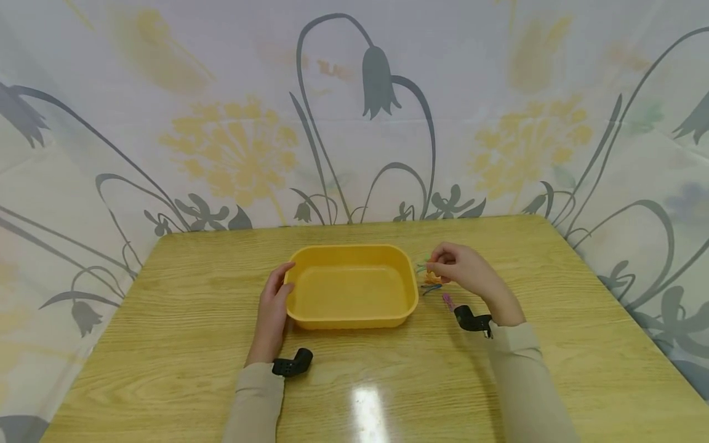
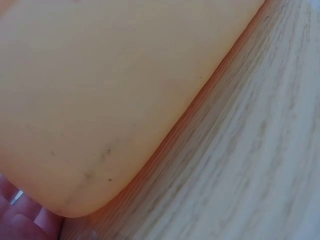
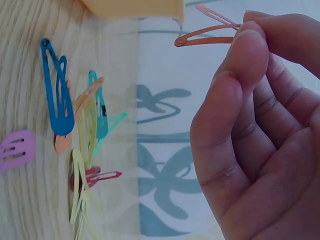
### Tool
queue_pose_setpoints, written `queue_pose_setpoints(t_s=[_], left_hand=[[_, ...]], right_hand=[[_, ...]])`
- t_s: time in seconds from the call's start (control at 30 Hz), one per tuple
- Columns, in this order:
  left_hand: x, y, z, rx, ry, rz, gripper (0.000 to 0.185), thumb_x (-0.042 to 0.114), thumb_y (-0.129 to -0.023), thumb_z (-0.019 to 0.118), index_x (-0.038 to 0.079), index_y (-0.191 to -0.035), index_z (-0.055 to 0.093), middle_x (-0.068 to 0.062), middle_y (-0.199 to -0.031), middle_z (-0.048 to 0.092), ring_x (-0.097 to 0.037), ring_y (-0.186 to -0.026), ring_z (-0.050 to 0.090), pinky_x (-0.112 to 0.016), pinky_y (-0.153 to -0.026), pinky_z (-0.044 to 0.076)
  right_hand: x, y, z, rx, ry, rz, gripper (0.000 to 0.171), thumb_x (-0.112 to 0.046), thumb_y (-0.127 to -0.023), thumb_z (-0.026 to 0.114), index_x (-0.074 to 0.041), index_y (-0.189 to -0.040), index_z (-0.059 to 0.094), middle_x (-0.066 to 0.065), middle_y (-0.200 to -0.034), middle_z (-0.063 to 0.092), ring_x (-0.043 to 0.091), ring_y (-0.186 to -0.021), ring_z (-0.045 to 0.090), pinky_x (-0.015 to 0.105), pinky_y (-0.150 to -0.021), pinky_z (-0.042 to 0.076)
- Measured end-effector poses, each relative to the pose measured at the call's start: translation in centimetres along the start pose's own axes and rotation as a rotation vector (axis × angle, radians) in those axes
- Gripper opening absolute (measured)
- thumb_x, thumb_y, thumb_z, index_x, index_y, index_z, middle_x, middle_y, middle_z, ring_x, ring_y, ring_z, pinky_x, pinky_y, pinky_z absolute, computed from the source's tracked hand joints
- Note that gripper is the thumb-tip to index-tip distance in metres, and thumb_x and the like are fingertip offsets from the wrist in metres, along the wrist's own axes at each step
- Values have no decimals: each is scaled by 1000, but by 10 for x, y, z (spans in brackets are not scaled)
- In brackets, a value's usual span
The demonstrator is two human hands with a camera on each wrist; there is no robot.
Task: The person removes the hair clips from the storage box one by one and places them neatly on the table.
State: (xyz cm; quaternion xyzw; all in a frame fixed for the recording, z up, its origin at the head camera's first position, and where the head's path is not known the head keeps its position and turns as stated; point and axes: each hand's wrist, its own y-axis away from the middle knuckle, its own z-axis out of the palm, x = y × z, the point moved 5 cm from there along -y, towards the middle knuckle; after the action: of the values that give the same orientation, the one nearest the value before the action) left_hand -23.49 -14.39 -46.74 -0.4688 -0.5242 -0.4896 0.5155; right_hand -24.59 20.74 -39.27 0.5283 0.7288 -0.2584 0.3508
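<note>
My left hand (image 1: pixel 271 307) grips the left wall of a yellow plastic basin (image 1: pixel 349 323), with the thumb over its rim. The basin's inside is bare in the head view. In the left wrist view the basin wall (image 2: pixel 100 90) fills most of the picture, and a few fingertips (image 2: pixel 20 225) show at its lower corner. Right of the basin, my right hand (image 1: pixel 468 271) pinches an orange snap hair clip (image 3: pixel 207 32) between thumb and index finger. Its narrow tongue stands apart from its frame. Fingers cover the clip's other end. Below that hand lie more hair clips.
The loose clips lie on the wooden table (image 1: pixel 183 320) close to the basin's right side. Among them are a blue clip (image 3: pixel 61 112), a teal clip (image 3: pixel 101 120), a red clip (image 3: pixel 95 177) and a purple clip (image 3: pixel 17 149). Flowered cloth (image 1: pixel 354 154) hangs behind the table.
</note>
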Motion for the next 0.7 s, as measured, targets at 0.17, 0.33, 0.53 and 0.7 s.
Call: queue_pose_setpoints(t_s=[0.17, 0.33, 0.53, 0.7], left_hand=[[0, 0, 0, 0, 4, -2, 36, 11, -96, 41, 20, -130, 49, 8, -144, 35, -8, -137, 21, -33, -113, 20], [0, 0, 0, -4, 11, -1, 36, 12, -96, 41, 20, -130, 49, 9, -144, 35, -6, -136, 21, -32, -112, 21], [0, -1, 1, -14, 19, 12, 38, 9, -95, 40, 17, -131, 48, 5, -146, 33, -8, -137, 21, -35, -112, 21], [0, -1, 0, -8, 25, 22, 38, 8, -95, 40, 16, -131, 49, 2, -146, 33, -10, -138, 20, -36, -113, 19]], right_hand=[[10, 1, -4, -2, -5, 34, 20, -27, -90, 58, -7, -94, 57, 19, -81, 60, 35, -73, 57, 38, -69, 50], [19, 3, -9, 5, -4, 68, 20, -26, -91, 57, -6, -95, 56, 14, -77, 60, 34, -72, 57, 39, -69, 50], [31, 5, -11, -22, -19, 107, 22, -23, -91, 56, -2, -97, 56, 14, -79, 62, 29, -72, 57, 39, -70, 50], [43, 7, -12, -41, -26, 142, 22, -21, -91, 57, 0, -97, 56, 14, -80, 62, 22, -69, 55, 37, -68, 49]])
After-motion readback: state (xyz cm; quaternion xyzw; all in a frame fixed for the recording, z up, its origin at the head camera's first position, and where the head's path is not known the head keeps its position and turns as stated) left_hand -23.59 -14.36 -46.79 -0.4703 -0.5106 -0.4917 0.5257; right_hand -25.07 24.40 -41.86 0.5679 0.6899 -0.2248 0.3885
